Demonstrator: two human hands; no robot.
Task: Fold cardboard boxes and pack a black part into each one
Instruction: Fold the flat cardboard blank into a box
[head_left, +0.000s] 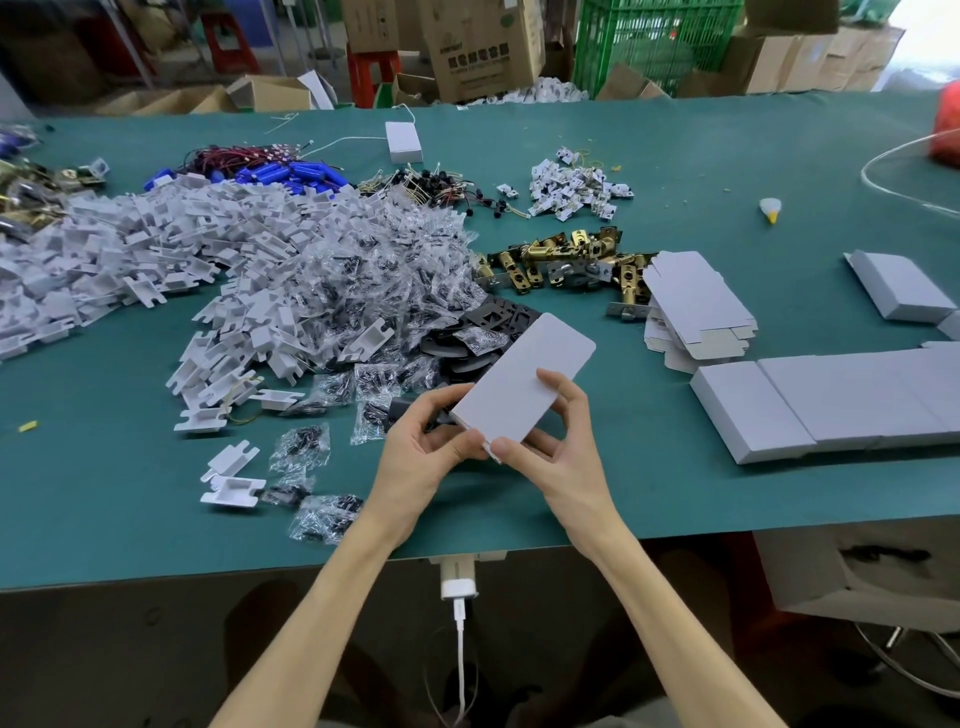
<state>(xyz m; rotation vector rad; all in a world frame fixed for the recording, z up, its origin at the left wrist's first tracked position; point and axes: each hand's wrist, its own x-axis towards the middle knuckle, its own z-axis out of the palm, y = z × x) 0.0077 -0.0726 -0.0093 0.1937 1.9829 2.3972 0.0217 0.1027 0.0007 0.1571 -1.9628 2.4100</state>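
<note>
I hold a white cardboard box (524, 376) tilted above the green table (675, 483), its far end pointing up and right. My left hand (421, 452) grips its near left corner. My right hand (556, 441) grips the near end, thumb pressing the small end flap and fingers curled over the top face. A pile of flat black parts (483, 332) lies just behind the box. A stack of unfolded box blanks (696, 306) sits to the right. A row of closed white boxes (841, 400) lies at the right edge.
A big heap of white plastic clips (156, 249) and clear bags of small parts (363, 275) fills the left. Brass latch pieces (571, 260) lie beyond the black parts. Loose bags (322, 514) lie near the front edge. Cartons and a green crate stand behind the table.
</note>
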